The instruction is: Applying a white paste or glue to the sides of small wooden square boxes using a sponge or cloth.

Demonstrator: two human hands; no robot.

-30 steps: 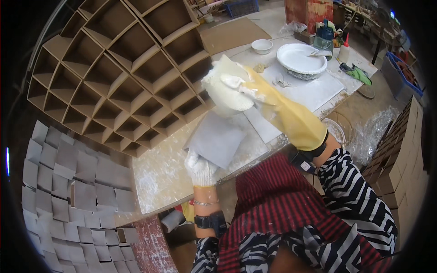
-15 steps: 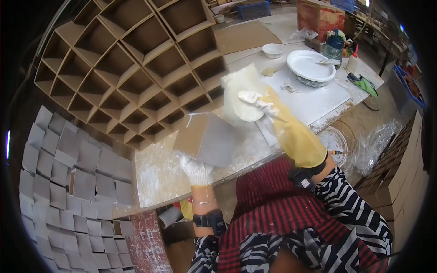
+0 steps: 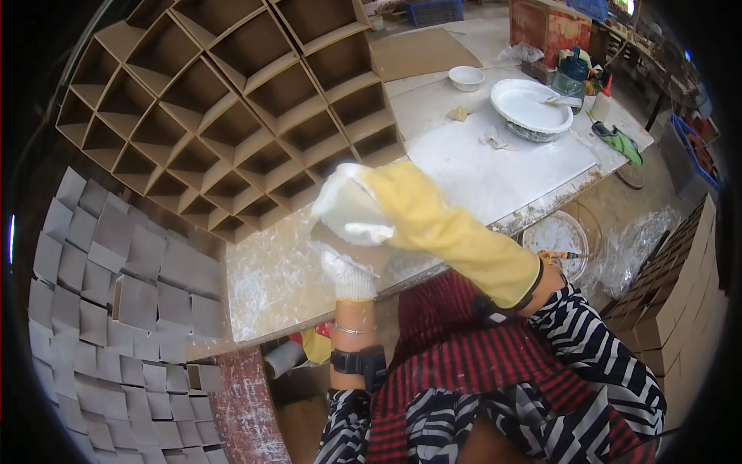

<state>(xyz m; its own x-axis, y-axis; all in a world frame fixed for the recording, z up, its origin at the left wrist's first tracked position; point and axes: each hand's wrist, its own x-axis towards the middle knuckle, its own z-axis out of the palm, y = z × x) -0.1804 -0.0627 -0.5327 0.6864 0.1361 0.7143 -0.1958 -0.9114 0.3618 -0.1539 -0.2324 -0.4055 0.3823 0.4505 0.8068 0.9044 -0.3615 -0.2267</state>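
My left hand, in a white knit glove, supports a small brown and grey box from below, its fingers mostly hidden behind it. Above the table, my right hand wears a long yellow rubber glove with white-smeared fingers. It grips a pale sponge-like pad, slightly blurred, laid over the box. Pad and glove cover most of the box, so only its lower edge shows.
A large brown grid of compartments leans at the back left. Stacked grey boxes fill the left. On the white-stained table stand a basin of white liquid, a small white bowl and a blue-green jug.
My right hand has moved left and down, bringing the pad from beside the box onto it. My left hand has shifted slightly to the right with the box.
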